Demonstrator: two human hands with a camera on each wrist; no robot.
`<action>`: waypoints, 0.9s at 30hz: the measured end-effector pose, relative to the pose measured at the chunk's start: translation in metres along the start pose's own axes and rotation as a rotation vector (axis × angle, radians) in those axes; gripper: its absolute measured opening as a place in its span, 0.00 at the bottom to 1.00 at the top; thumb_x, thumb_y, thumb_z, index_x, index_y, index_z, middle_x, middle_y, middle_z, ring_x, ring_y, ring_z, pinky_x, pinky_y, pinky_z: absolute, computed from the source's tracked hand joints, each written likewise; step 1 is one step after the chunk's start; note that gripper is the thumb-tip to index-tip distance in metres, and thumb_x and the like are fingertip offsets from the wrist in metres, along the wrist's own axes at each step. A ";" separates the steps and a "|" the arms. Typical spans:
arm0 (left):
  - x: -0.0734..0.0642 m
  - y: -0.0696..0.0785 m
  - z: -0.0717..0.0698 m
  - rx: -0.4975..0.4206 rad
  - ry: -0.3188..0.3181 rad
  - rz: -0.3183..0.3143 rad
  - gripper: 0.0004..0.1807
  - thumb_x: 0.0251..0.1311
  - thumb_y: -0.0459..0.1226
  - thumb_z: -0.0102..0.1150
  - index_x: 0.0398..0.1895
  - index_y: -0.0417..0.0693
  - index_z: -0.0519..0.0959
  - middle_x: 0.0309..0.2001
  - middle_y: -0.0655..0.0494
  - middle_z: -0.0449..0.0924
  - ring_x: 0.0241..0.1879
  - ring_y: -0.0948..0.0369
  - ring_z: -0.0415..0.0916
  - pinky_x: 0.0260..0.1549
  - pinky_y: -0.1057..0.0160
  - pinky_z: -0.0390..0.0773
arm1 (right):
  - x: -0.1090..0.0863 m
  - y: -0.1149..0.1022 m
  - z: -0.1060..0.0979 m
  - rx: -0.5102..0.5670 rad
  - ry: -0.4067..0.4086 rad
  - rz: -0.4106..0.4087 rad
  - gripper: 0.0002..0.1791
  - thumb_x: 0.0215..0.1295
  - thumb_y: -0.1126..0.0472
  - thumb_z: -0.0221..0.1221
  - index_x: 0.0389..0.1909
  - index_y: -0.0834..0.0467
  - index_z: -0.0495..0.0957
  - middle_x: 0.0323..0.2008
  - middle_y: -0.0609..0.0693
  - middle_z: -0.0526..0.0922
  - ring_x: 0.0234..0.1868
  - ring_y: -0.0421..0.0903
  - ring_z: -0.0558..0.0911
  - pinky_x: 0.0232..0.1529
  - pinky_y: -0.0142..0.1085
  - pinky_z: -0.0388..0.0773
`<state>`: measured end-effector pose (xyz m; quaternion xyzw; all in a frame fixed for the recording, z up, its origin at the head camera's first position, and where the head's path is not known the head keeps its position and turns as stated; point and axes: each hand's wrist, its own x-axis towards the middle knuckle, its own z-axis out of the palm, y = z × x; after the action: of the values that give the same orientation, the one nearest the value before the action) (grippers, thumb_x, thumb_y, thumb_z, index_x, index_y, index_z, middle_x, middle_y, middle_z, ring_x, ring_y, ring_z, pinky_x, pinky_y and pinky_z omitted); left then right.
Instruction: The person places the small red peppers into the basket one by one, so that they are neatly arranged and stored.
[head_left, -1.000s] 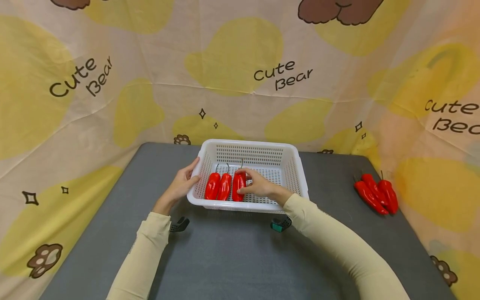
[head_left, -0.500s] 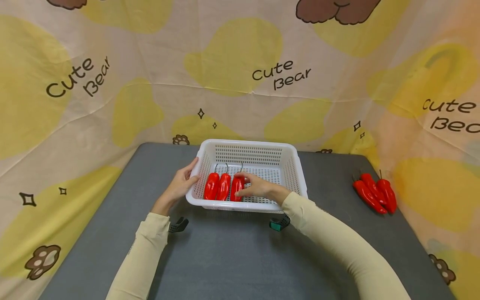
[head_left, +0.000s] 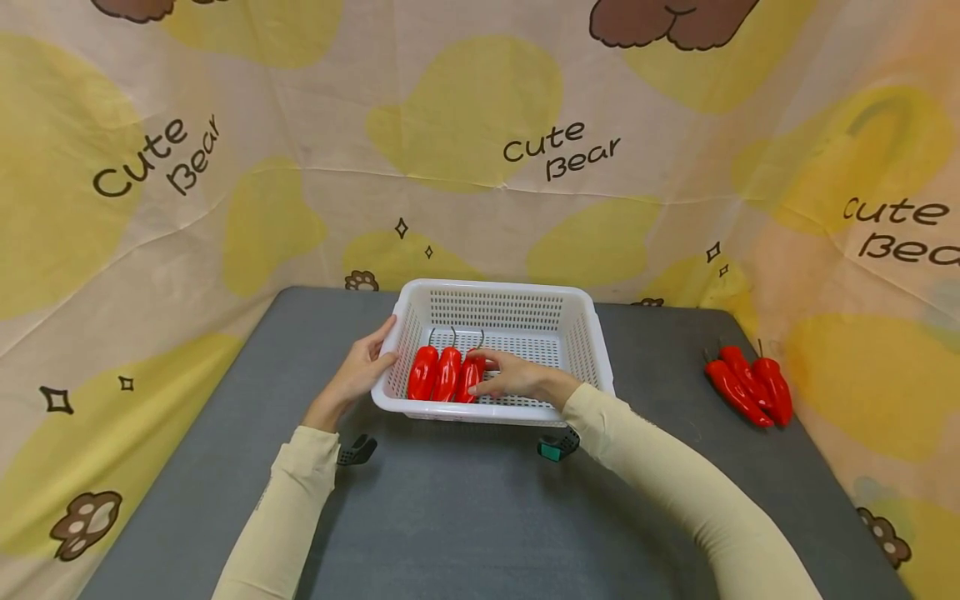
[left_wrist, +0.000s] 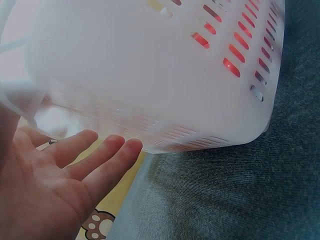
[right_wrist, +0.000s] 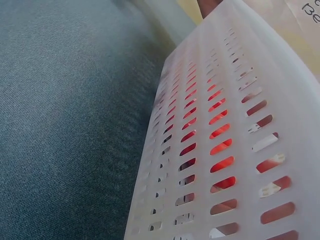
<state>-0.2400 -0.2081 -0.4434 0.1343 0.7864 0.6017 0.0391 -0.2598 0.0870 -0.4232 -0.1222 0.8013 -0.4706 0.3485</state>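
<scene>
A white perforated plastic basket [head_left: 517,408] stands on the dark table. Three glossy red chili peppers lie side by side in its left half, stems away from me. My left hand [head_left: 363,363] holds the basket's left rim, thumb over the edge; in the left wrist view its fingers [left_wrist: 107,165] lie along the outer wall. Inside the basket, my right hand [head_left: 513,375] holds the rightmost chili pepper [head_left: 467,373], fingertips at its stem end and thumb at its lower part. Beside it are the middle chili pepper [head_left: 447,377] and the left chili pepper [head_left: 422,375].
Three more red chili peppers [head_left: 750,390] lie together on the table [head_left: 450,517] at the right. A patterned cloth [head_left: 465,125] hangs behind and at both sides. Wrist straps [head_left: 558,446] show near both wrists. In the right wrist view, the basket's slotted wall [right_wrist: 240,150] hides the right hand.
My right hand has moved the rightmost chili pepper slightly left, closer to the middle one, and its stem tip has come lower. My left hand stays on the basket rim.
</scene>
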 end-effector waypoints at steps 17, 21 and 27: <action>0.001 -0.001 0.000 0.014 -0.003 0.005 0.38 0.70 0.27 0.45 0.81 0.41 0.46 0.79 0.35 0.50 0.72 0.40 0.61 0.59 0.55 0.77 | -0.014 -0.004 -0.008 -0.042 0.061 0.008 0.44 0.63 0.51 0.66 0.78 0.46 0.57 0.75 0.61 0.59 0.70 0.58 0.66 0.63 0.52 0.78; 0.001 -0.001 0.000 0.019 -0.002 0.008 0.38 0.70 0.26 0.45 0.81 0.41 0.46 0.79 0.35 0.49 0.71 0.40 0.61 0.60 0.53 0.76 | -0.021 -0.004 -0.013 -0.031 0.071 -0.022 0.44 0.65 0.52 0.64 0.78 0.49 0.55 0.76 0.62 0.57 0.74 0.60 0.63 0.67 0.54 0.74; 0.000 -0.001 0.001 0.014 -0.006 0.008 0.38 0.70 0.26 0.45 0.81 0.41 0.46 0.79 0.34 0.49 0.72 0.40 0.60 0.57 0.64 0.77 | -0.031 -0.004 -0.021 -0.020 0.065 -0.046 0.43 0.67 0.53 0.62 0.79 0.50 0.52 0.77 0.63 0.55 0.76 0.61 0.61 0.70 0.55 0.71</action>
<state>-0.2402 -0.2075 -0.4446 0.1396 0.7900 0.5958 0.0379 -0.2518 0.1153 -0.3996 -0.1286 0.8137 -0.4742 0.3105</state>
